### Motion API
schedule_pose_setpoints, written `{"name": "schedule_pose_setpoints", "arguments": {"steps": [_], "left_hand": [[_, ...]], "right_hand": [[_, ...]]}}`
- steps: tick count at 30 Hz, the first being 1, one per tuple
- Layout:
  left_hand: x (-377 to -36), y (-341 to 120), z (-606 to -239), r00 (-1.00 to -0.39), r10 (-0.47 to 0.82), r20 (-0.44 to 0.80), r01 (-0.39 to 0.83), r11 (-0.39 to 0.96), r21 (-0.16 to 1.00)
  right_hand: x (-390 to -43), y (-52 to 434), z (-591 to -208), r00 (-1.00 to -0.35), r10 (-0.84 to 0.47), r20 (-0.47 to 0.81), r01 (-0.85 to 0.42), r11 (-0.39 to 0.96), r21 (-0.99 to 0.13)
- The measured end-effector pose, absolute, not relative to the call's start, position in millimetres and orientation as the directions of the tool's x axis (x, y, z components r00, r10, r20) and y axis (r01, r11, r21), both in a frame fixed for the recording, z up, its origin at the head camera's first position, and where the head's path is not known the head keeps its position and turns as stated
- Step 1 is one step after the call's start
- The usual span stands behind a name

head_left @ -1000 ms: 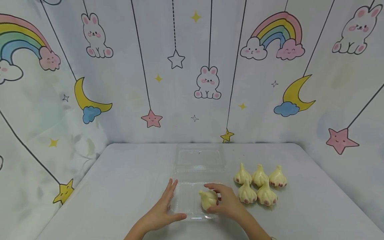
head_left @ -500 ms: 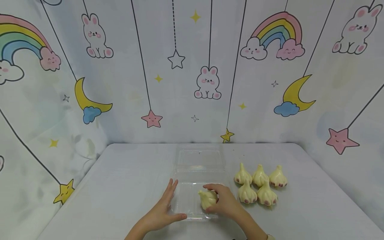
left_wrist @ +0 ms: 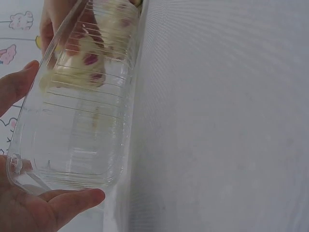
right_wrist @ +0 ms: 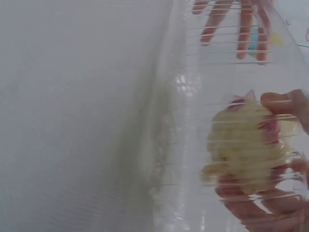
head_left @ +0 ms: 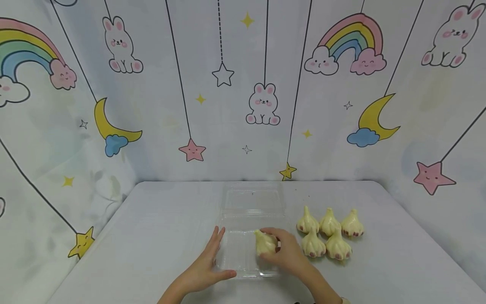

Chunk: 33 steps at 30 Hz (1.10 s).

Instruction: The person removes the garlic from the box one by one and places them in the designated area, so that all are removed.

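The right hand (head_left: pixel 286 253) curls its fingers round a garlic (head_left: pixel 264 242) inside the clear tray (head_left: pixel 243 270) (lid hinged open behind), while the left hand (head_left: pixel 205 264), fingers straight, steadies the tray's left edge on the bench (head_left: pixel 152 236).

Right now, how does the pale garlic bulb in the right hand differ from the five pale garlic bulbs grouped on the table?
The held garlic bulb is gripped by the right hand over the clear plastic clamshell tray; the five garlic bulbs rest untouched on the white table, right of the tray. The held bulb is tilted, tip pointing up-left; the five stand upright, tips up. It is alone; they cluster closely. All share cream colour and pinkish base marks.
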<state>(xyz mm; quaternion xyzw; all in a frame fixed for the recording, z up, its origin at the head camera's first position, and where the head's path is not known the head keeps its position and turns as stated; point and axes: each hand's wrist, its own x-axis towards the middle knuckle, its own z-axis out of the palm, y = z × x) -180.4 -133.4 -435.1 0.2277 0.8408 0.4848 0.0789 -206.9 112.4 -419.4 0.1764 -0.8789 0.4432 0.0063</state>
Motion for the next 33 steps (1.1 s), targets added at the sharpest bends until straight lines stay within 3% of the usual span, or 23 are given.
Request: {"name": "schedule_pose_setpoints", "arguments": {"steps": [17,33], "left_hand": [[-180,-134,-434,-0.884,0.462,0.075,0.290,0.416,0.862],[-180,-135,-435,-0.879,0.472,0.068,0.285,0.406,0.868]], "right_hand": [[-204,132,-393,-0.956,-0.130,0.263,-0.293,0.492,-0.820],[-197,160,-376,-0.970,-0.057,0.238,-0.232,0.527,-0.818]]}}
